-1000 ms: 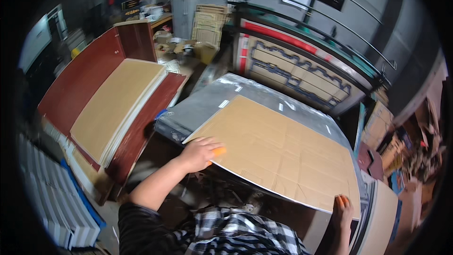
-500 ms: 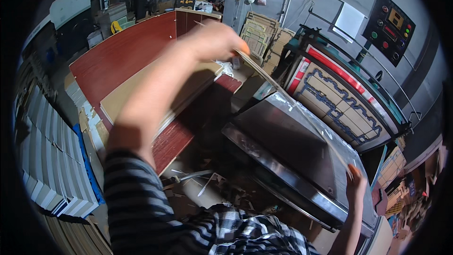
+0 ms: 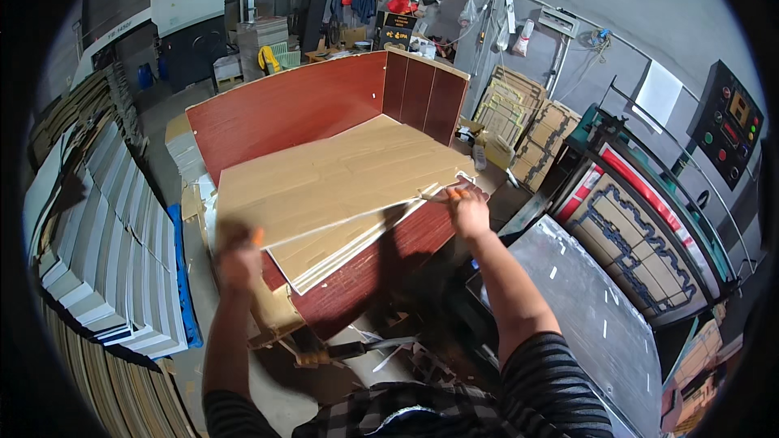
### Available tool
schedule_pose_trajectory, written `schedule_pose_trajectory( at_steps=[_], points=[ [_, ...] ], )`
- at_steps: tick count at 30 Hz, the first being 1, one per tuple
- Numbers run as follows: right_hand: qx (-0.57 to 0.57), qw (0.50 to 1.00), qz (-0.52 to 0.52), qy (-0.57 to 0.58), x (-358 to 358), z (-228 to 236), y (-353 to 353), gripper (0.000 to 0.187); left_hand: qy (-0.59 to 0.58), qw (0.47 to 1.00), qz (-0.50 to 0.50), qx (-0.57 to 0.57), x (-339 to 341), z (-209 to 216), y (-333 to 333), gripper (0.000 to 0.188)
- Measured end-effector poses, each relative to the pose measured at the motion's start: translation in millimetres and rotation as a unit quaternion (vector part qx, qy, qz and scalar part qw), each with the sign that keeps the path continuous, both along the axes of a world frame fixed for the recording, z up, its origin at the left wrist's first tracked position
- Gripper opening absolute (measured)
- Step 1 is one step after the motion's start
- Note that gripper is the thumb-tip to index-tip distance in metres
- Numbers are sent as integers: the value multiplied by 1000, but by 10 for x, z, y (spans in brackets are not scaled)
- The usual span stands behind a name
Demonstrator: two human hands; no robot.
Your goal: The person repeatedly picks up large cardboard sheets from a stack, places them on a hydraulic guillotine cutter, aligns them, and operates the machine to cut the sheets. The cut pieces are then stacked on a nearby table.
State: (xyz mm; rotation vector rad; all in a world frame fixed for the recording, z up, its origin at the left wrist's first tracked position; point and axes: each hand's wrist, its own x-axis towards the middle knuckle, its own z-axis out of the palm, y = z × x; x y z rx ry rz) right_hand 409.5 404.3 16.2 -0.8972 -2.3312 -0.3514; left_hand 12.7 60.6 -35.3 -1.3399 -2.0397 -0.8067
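Observation:
A large brown cardboard sheet (image 3: 341,170) lies tilted over a stack of similar sheets (image 3: 312,264) on a dark red board surface (image 3: 365,276). My left hand (image 3: 239,258), smeared by motion, is closed at the sheet's near left corner. At its near right corner, my right hand (image 3: 469,212) pinches the edge. Orange covers show on fingertips of both hands. The sheet's near edge sits askew to the stack, so several white-edged layers show below it.
Red panels (image 3: 300,109) wall the stack's far side. To the right are a grey metal press bed (image 3: 576,276) and its upright plate with a cutting die (image 3: 629,247). Grey-white board stacks (image 3: 122,268) stand left. A bar-like tool (image 3: 349,349) juts out below the red surface.
Both hands have swung left with the sheet, from above the metal bed to the stack. The sheet, seen edge-on before, now lies nearly flat. My view has turned left.

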Motion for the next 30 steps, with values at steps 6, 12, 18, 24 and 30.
schedule_pose_trajectory(
  at_steps=[6,12,18,24,30],
  points=[
    [-145,976,116,-114,60,-319,-1247,45,-4,988,102,-119,567,-1354,1027,26],
    [-243,946,206,-65,999,21,-2030,31,-56,983,104,-140,851,-1164,1513,27],
    [-362,925,63,93,2087,405,-2542,31,-198,913,4,-356,810,-687,1280,64],
    [-136,931,-283,189,4389,230,-3063,54,-187,950,-82,-235,1373,-239,1513,84],
    [19,630,-775,48,7710,-82,-5610,82,-109,909,-394,81,3686,466,2339,45]
  ],
)
